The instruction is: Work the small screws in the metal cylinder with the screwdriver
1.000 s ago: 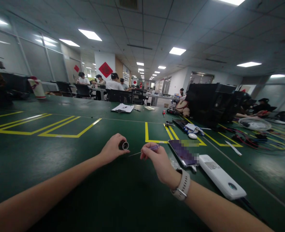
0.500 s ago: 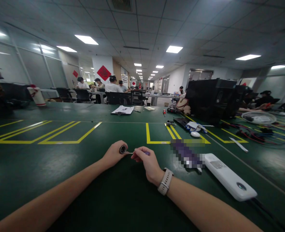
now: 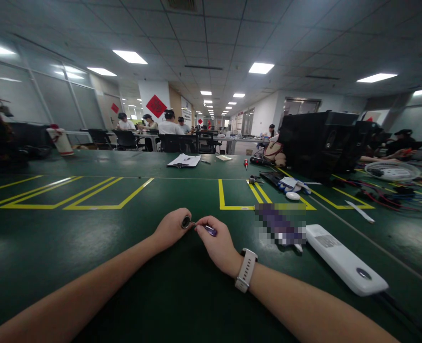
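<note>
Closed around a small dark cylindrical part with a shiny round rim (image 3: 185,222) is my left hand (image 3: 171,229); its round end faces me. My right hand (image 3: 218,243), with a pale watch strap at the wrist, grips a small screwdriver (image 3: 211,231) by its purple handle. The thin metal shaft points left and its tip meets or lies close beside the round part; the exact contact is too small to see. Both hands are just above the green table (image 3: 154,295). What the left fingers cover of the part is hidden.
On the right lie a white power strip (image 3: 343,259), a blurred-out purple item (image 3: 278,226), a white oval object (image 3: 293,196) and a cloth (image 3: 295,185). Farther back are a red screwdriver (image 3: 246,164), a clipboard (image 3: 184,160) and a black case (image 3: 314,143). People sit beyond.
The screwdriver has turned so its handle end now points lower right, and my right hand has tilted with it. My left hand still holds the part. The view has shifted slightly.
</note>
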Available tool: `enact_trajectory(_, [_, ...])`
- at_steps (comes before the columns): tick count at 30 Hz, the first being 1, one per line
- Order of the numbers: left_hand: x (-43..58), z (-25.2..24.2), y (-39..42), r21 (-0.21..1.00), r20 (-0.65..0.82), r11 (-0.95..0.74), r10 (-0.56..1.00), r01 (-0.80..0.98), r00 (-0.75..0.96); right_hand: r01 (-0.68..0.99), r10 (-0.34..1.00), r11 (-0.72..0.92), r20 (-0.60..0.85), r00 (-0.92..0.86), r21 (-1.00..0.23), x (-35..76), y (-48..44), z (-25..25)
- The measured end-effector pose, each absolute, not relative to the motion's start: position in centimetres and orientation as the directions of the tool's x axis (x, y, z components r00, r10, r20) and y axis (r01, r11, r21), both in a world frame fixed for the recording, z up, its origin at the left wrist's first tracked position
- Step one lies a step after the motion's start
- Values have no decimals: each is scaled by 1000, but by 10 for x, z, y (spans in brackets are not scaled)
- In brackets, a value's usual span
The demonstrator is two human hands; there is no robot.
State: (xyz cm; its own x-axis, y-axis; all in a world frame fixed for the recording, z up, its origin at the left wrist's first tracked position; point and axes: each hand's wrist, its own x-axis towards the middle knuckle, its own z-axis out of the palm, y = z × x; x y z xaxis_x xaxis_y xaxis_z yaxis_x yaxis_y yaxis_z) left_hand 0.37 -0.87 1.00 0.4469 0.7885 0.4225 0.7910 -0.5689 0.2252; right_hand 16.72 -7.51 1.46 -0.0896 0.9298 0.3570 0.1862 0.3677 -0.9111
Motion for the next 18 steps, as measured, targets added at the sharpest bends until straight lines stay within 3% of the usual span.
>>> enact_trajectory(2, [4, 10, -10, 193, 429, -601, 762, 775, 484, 174, 926, 378, 371, -71, -909, 166, -76, 15])
enact_trajectory(8, [4, 11, -12, 183, 434, -661, 718, 728, 544, -154, 981, 172, 183, -58, -973, 167, -68, 15])
enact_trajectory(13, [0, 8, -7, 297, 456, -687, 712, 663, 534, -280, 991, 56, 86, -97, -958, 171, -58, 10])
enact_trajectory(18, [1, 8, -5, 359, 463, -653, 745, 667, 480, -294, 989, 80, 112, -94, -952, 170, -61, 7])
